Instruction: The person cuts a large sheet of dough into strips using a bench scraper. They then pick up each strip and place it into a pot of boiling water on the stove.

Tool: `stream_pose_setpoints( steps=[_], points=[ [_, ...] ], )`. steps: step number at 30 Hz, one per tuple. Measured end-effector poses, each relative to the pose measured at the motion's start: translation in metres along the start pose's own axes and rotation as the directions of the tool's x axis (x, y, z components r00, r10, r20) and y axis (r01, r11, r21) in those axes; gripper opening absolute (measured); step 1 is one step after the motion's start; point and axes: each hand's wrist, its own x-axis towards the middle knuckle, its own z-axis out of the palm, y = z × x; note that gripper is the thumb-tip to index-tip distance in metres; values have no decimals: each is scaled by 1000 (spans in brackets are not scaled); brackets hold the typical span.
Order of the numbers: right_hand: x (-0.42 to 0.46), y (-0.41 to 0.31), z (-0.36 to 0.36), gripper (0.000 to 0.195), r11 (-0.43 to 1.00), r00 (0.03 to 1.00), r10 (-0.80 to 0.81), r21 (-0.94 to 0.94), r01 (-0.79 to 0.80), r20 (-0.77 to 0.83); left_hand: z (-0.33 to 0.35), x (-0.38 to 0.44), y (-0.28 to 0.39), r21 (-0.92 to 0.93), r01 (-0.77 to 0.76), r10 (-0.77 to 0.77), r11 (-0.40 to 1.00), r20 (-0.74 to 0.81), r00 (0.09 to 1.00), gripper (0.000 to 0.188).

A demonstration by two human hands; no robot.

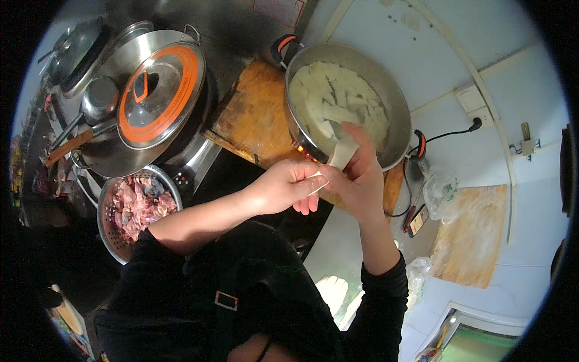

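Note:
A strip of pale dough (344, 153) stretches between my two hands at the near rim of a large metal pot (400, 108). My left hand (289, 186) pinches its near end between thumb and fingers. My right hand (359, 178) holds the strip farther along, with the fingers reaching over the pot and a little blurred. In the pot, many flat pale dough pieces (337, 88) lie in cloudy liquid. The pot has dark handles with orange inlays, and small lights glow below its near side.
A wooden board (255, 113) lies left of the pot. Farther left are a wok (158, 38), an orange-rimmed glass lid (181, 99), a ladle (100, 97) and a metal colander (105, 226) of raw meat. To the right are a cable (445, 135), a phone (418, 220) and a floured board (470, 235).

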Motion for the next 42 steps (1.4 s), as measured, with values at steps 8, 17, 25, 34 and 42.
stream_pose_setpoints(
  steps=[8,17,25,34,42],
  points=[
    [86,57,-85,54,452,970,-31,-869,-203,-243,4,-3,13,-160,-159,157,974,-27,987,26],
    [15,-18,-14,23,912,944,11,-391,127,331,7,3,4,-436,-266,183,860,-223,958,31],
    [0,-15,7,15,964,984,-120,-220,147,131,4,0,2,-650,-167,230,742,12,973,34],
    [13,-12,-47,25,909,934,160,417,-12,-320,2,-8,-3,5,-120,117,993,180,977,22],
    [-3,-2,-8,49,994,984,90,42,-98,151,0,6,-14,-59,-93,101,994,160,982,22]
  ],
)
